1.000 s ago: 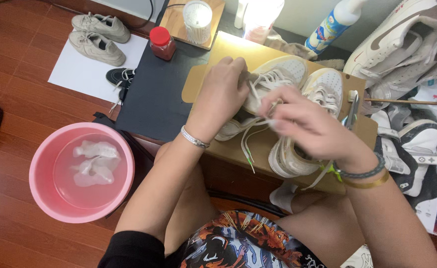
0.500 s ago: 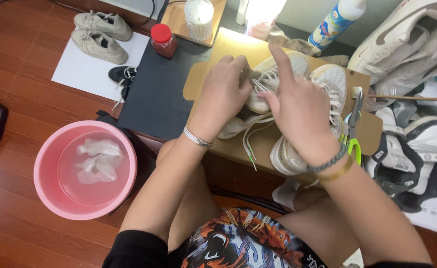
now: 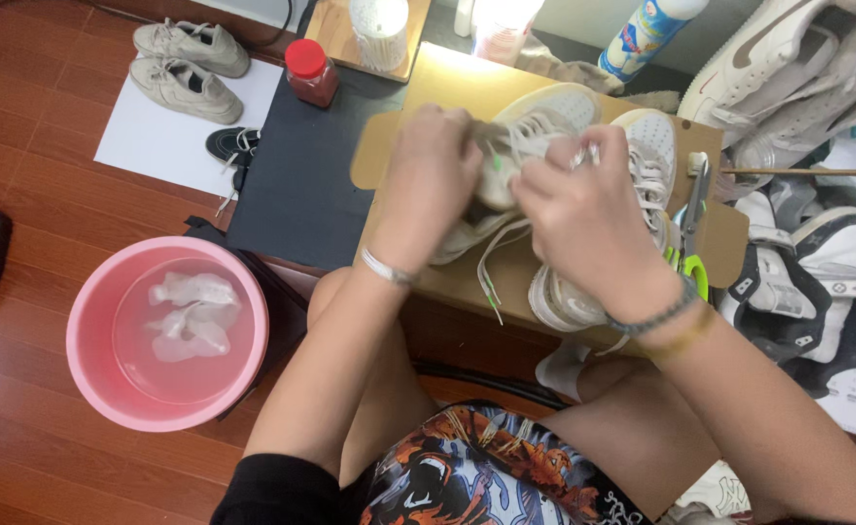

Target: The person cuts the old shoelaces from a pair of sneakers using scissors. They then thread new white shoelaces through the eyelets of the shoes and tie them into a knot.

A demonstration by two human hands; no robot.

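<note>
Both hands on the pale sneaker (image 3: 544,117), which sits on the open cardboard box (image 3: 467,282) over the knees. Left hand (image 3: 428,185) fingers curled tight around its tongue and laces; right hand (image 3: 583,214) fingers pinched closed on the lace (image 3: 491,262), loose end hanging past the box's near edge. Second sneaker (image 3: 653,146) just right, scissors (image 3: 688,224) at the box's right edge. Tight on the right: shoe pile (image 3: 797,68). Open wood floor on the left, pink basin (image 3: 92,321) there, water and white cloth (image 3: 190,316) inside
</note>
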